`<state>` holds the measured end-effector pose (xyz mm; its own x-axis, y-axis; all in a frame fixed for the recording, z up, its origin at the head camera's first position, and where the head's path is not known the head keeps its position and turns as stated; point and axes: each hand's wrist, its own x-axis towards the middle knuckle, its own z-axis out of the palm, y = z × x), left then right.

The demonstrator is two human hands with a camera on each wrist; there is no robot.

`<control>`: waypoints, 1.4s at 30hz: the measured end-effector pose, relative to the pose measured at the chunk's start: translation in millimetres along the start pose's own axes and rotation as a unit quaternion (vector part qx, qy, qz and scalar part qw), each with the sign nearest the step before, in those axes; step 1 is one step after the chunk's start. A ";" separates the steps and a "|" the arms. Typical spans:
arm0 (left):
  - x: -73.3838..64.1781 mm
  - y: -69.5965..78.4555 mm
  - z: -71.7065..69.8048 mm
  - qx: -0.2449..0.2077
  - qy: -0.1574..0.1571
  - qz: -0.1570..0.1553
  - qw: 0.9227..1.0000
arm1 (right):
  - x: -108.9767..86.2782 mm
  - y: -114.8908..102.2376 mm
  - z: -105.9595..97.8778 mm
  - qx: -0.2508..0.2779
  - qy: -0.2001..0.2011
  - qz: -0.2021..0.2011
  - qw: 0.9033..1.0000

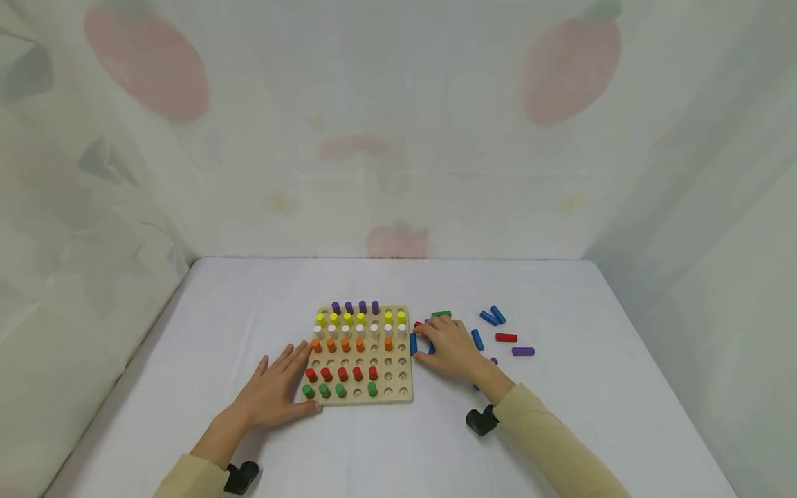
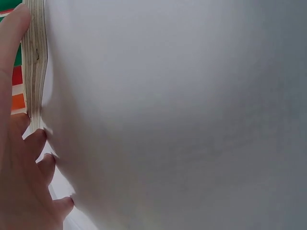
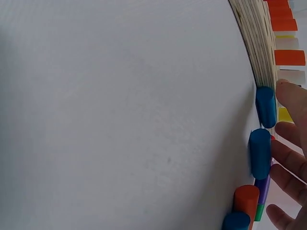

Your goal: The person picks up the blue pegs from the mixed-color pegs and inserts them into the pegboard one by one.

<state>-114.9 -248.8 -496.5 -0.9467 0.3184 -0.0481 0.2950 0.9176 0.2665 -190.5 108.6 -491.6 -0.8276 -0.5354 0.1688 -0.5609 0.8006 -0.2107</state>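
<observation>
A wooden pegboard (image 1: 400, 387) holds rows of purple, yellow, white, orange, red and green pegs, with several holes bare at the right. My left hand (image 1: 270, 394) rests at its left side, fingers spread along the edge and thumb at the near corner. My right hand (image 1: 451, 347) is just beyond the right edge. There a blue peg (image 1: 413, 344) lies along the board; in the right wrist view the thumb and index fingertips hover right at its two ends, apart from each other. Another blue peg (image 3: 260, 153) lies under the other fingers.
Loose pegs lie to the right: blue pegs (image 1: 477, 339), a red peg (image 1: 506, 337), a purple peg (image 1: 523, 351) and a green peg (image 1: 441, 314). My right forearm partly covers some. White cloth covers the table (image 1: 249, 297), and patterned curtains (image 1: 398, 207) enclose it.
</observation>
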 end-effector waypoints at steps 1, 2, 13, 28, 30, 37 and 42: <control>0.2 0.1 -0.3 -0.003 0.000 -0.001 1.000 | 0.6 0.2 0.0 -0.001 0.000 -0.001 1.000; 0.5 0.3 -0.6 -0.005 0.000 -0.001 1.000 | 1.2 0.4 0.0 -0.002 0.000 -0.002 1.000; 2.0 1.5 -2.0 -0.020 -0.005 -0.004 1.000 | 5.6 0.7 2.8 -0.010 -0.012 0.006 1.000; 1.5 2.5 1.0 -0.027 -0.006 -0.012 1.000 | 6.4 0.8 4.5 -0.005 -0.008 0.015 1.000; 1.4 2.3 0.9 -0.024 -0.006 -0.012 1.000 | 6.3 1.5 3.9 0.000 -0.008 0.019 1.000; 1.0 1.0 1.2 -0.021 0.000 -0.007 1.000 | 7.1 2.7 -0.3 0.045 0.014 0.016 0.999; 0.8 0.3 2.8 -0.024 0.000 -0.005 1.000 | 8.8 3.1 -3.0 0.068 0.026 0.008 0.997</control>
<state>-115.2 -247.6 -499.1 -0.9498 0.3087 -0.0505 0.2785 0.9082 0.3124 -199.5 107.2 -487.9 -0.8363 -0.5052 0.2131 -0.5482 0.7631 -0.3423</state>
